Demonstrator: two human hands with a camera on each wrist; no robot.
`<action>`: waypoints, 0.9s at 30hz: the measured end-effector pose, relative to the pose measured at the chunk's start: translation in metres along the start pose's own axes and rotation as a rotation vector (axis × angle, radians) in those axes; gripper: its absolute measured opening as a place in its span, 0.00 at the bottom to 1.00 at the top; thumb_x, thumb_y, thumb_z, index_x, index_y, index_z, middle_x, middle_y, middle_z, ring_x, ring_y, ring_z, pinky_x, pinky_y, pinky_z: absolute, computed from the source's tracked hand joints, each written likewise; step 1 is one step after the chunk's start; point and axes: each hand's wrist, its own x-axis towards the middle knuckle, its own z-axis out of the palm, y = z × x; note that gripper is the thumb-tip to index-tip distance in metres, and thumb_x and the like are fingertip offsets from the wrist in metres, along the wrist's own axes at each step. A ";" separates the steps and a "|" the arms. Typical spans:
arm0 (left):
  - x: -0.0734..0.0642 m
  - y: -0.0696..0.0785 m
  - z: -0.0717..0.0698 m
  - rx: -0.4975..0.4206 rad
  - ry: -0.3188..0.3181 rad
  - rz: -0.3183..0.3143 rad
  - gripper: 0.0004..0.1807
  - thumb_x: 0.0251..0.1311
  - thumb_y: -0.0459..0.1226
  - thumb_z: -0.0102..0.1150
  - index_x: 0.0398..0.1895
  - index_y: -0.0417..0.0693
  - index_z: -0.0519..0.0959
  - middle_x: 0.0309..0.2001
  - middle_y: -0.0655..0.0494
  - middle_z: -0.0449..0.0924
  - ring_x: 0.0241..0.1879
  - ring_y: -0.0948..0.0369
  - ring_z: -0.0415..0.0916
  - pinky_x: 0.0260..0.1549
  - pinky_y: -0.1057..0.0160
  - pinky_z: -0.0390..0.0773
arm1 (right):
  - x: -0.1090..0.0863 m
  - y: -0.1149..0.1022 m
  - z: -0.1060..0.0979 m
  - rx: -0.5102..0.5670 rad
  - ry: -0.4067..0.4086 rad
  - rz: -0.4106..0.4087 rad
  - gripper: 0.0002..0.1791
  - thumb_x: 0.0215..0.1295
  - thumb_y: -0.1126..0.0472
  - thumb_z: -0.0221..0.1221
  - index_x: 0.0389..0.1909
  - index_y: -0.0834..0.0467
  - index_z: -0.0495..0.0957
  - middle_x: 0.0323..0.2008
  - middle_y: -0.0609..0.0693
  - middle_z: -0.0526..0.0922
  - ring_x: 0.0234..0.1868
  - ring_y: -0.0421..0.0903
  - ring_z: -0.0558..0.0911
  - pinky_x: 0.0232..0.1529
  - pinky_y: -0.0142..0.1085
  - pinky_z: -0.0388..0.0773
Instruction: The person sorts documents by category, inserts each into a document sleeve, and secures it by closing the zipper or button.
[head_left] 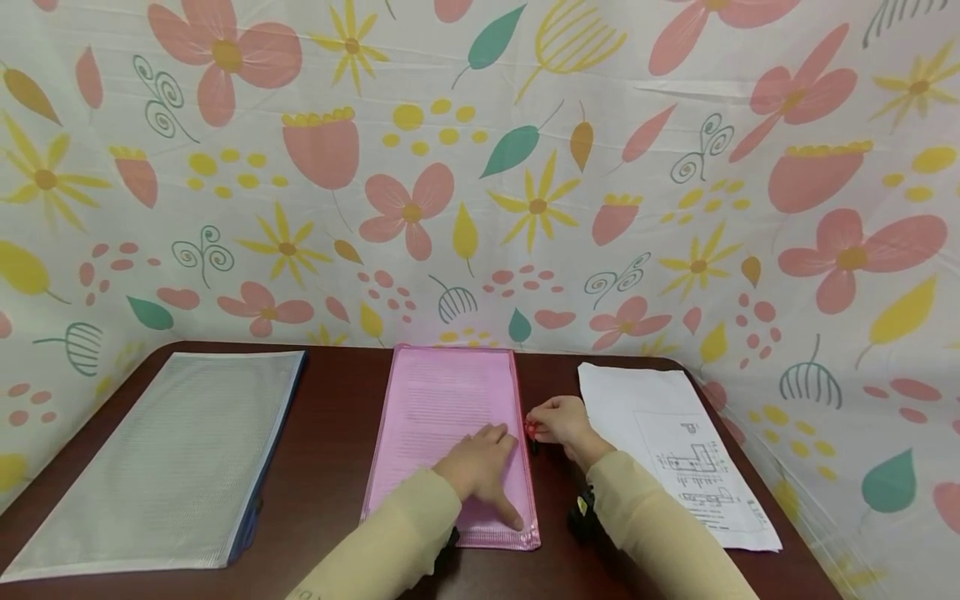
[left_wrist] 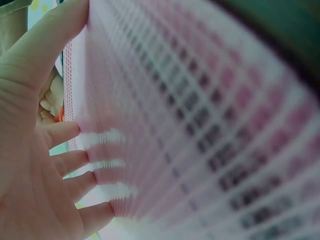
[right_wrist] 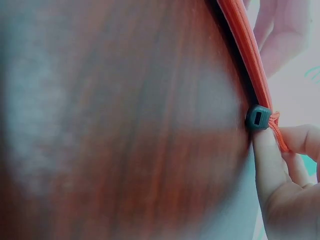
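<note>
A pink mesh zipper pouch [head_left: 442, 400] lies lengthwise on the table, printed paper showing through it. My left hand [head_left: 480, 471] rests on its lower right part with fingers spread; the left wrist view shows the fingertips [left_wrist: 102, 215] touching the mesh. At the pouch's right edge, my right hand [head_left: 562, 425] pinches a red cord pull [right_wrist: 281, 137] between thumb and fingers. Beside those fingers, a small dark zipper piece [right_wrist: 257, 117] sits against the red zipper edge [right_wrist: 242, 45].
To the left lies a whitish mesh pouch [head_left: 172, 458] with a blue edge. White sheets [head_left: 637, 392] with printed diagrams lie at the right, close to my right forearm. Behind the dark wooden table [head_left: 322, 467] hangs a flower-patterned cloth [head_left: 465, 183].
</note>
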 end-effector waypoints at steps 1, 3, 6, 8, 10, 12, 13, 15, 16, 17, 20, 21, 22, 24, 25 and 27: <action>-0.001 0.000 0.000 0.001 0.002 -0.002 0.65 0.22 0.66 0.74 0.68 0.47 0.60 0.72 0.47 0.54 0.72 0.50 0.53 0.67 0.47 0.60 | 0.001 0.000 0.000 -0.003 -0.001 -0.001 0.09 0.61 0.68 0.58 0.36 0.72 0.77 0.20 0.51 0.83 0.19 0.39 0.81 0.23 0.31 0.82; -0.002 0.001 0.000 0.000 0.003 -0.004 0.64 0.23 0.66 0.74 0.68 0.47 0.61 0.72 0.47 0.54 0.72 0.50 0.53 0.67 0.48 0.60 | 0.002 -0.001 0.000 -0.006 0.000 0.000 0.09 0.61 0.67 0.57 0.36 0.72 0.77 0.20 0.51 0.83 0.20 0.39 0.82 0.24 0.32 0.82; -0.003 0.001 -0.001 0.001 0.005 -0.006 0.64 0.23 0.65 0.74 0.68 0.47 0.61 0.72 0.47 0.55 0.72 0.50 0.53 0.66 0.48 0.61 | 0.004 -0.002 0.001 -0.010 0.006 0.000 0.09 0.61 0.67 0.57 0.36 0.72 0.77 0.20 0.51 0.83 0.20 0.39 0.82 0.24 0.32 0.82; -0.004 0.001 -0.001 0.005 0.004 -0.007 0.64 0.23 0.65 0.74 0.68 0.47 0.62 0.72 0.47 0.55 0.72 0.50 0.53 0.66 0.48 0.61 | 0.005 -0.003 0.002 -0.007 0.011 -0.001 0.09 0.61 0.68 0.57 0.36 0.72 0.77 0.19 0.51 0.83 0.20 0.39 0.82 0.24 0.32 0.82; -0.004 0.001 -0.002 0.012 0.001 -0.007 0.64 0.23 0.66 0.74 0.68 0.48 0.62 0.72 0.48 0.55 0.72 0.50 0.53 0.66 0.48 0.61 | 0.007 -0.004 0.002 -0.006 0.011 -0.006 0.09 0.61 0.68 0.57 0.36 0.73 0.77 0.19 0.51 0.83 0.20 0.39 0.82 0.23 0.31 0.82; -0.004 0.001 -0.002 0.018 -0.001 -0.008 0.64 0.22 0.66 0.74 0.68 0.48 0.62 0.72 0.48 0.55 0.72 0.50 0.53 0.66 0.48 0.61 | 0.008 -0.004 0.002 -0.009 0.012 -0.010 0.09 0.61 0.68 0.57 0.36 0.73 0.77 0.18 0.50 0.83 0.20 0.39 0.82 0.23 0.31 0.82; -0.004 0.001 -0.002 0.018 -0.003 -0.008 0.64 0.22 0.66 0.74 0.68 0.48 0.62 0.72 0.48 0.54 0.72 0.50 0.53 0.66 0.48 0.61 | 0.008 -0.005 0.002 -0.010 0.013 -0.013 0.09 0.61 0.68 0.57 0.36 0.73 0.78 0.18 0.50 0.83 0.20 0.39 0.82 0.24 0.31 0.82; -0.003 0.001 -0.002 0.015 -0.005 -0.007 0.64 0.22 0.66 0.74 0.68 0.48 0.62 0.72 0.48 0.54 0.72 0.50 0.52 0.67 0.48 0.61 | 0.010 -0.005 0.002 -0.010 0.015 -0.019 0.09 0.61 0.68 0.57 0.36 0.73 0.78 0.19 0.51 0.83 0.20 0.39 0.82 0.24 0.31 0.82; -0.002 0.001 -0.002 0.013 -0.007 -0.007 0.64 0.22 0.66 0.74 0.68 0.48 0.62 0.72 0.48 0.54 0.72 0.50 0.52 0.67 0.48 0.61 | 0.011 -0.005 0.002 -0.010 0.016 -0.021 0.09 0.61 0.68 0.57 0.36 0.73 0.78 0.19 0.51 0.83 0.20 0.39 0.82 0.24 0.31 0.82; -0.002 0.001 -0.001 0.008 -0.008 -0.008 0.64 0.22 0.66 0.74 0.68 0.48 0.62 0.73 0.48 0.54 0.72 0.50 0.52 0.67 0.48 0.60 | 0.011 -0.005 0.002 -0.010 0.017 -0.022 0.09 0.61 0.68 0.57 0.36 0.73 0.78 0.19 0.51 0.83 0.20 0.39 0.82 0.24 0.31 0.82; -0.001 0.000 0.001 0.008 -0.007 -0.007 0.64 0.23 0.66 0.74 0.69 0.49 0.61 0.73 0.48 0.54 0.72 0.50 0.52 0.67 0.48 0.60 | 0.013 -0.006 0.002 -0.002 0.017 -0.025 0.09 0.61 0.69 0.57 0.37 0.74 0.78 0.19 0.51 0.83 0.20 0.40 0.82 0.25 0.32 0.82; 0.000 0.000 0.001 0.010 -0.006 -0.006 0.64 0.23 0.66 0.74 0.69 0.49 0.62 0.73 0.48 0.54 0.72 0.50 0.52 0.67 0.48 0.60 | 0.013 -0.006 0.002 -0.001 0.017 -0.024 0.09 0.61 0.69 0.57 0.37 0.74 0.78 0.19 0.51 0.83 0.20 0.40 0.81 0.25 0.32 0.82; 0.000 0.000 0.001 0.013 -0.004 -0.006 0.64 0.23 0.67 0.73 0.69 0.49 0.62 0.73 0.48 0.54 0.72 0.50 0.52 0.67 0.48 0.60 | 0.014 -0.007 0.002 -0.001 0.016 -0.025 0.09 0.61 0.69 0.57 0.37 0.74 0.78 0.19 0.51 0.83 0.20 0.40 0.81 0.25 0.32 0.82; 0.000 0.000 0.002 0.021 0.001 -0.005 0.64 0.23 0.67 0.73 0.69 0.50 0.62 0.72 0.48 0.55 0.72 0.50 0.53 0.66 0.48 0.61 | 0.015 -0.007 0.002 0.003 0.015 -0.026 0.09 0.62 0.69 0.57 0.37 0.74 0.77 0.20 0.51 0.82 0.20 0.40 0.81 0.26 0.32 0.83; 0.000 -0.001 0.002 0.022 0.003 -0.005 0.64 0.22 0.67 0.73 0.69 0.50 0.62 0.72 0.48 0.55 0.71 0.50 0.53 0.66 0.47 0.61 | 0.016 -0.007 0.002 0.003 0.015 -0.027 0.09 0.62 0.69 0.57 0.37 0.73 0.77 0.20 0.51 0.82 0.20 0.40 0.81 0.26 0.32 0.83; 0.000 -0.001 0.002 0.021 0.004 -0.005 0.64 0.22 0.67 0.73 0.69 0.50 0.62 0.72 0.48 0.55 0.71 0.50 0.53 0.66 0.47 0.61 | 0.017 -0.007 0.002 0.002 0.018 -0.035 0.09 0.62 0.69 0.57 0.37 0.74 0.77 0.20 0.51 0.82 0.20 0.40 0.82 0.26 0.32 0.83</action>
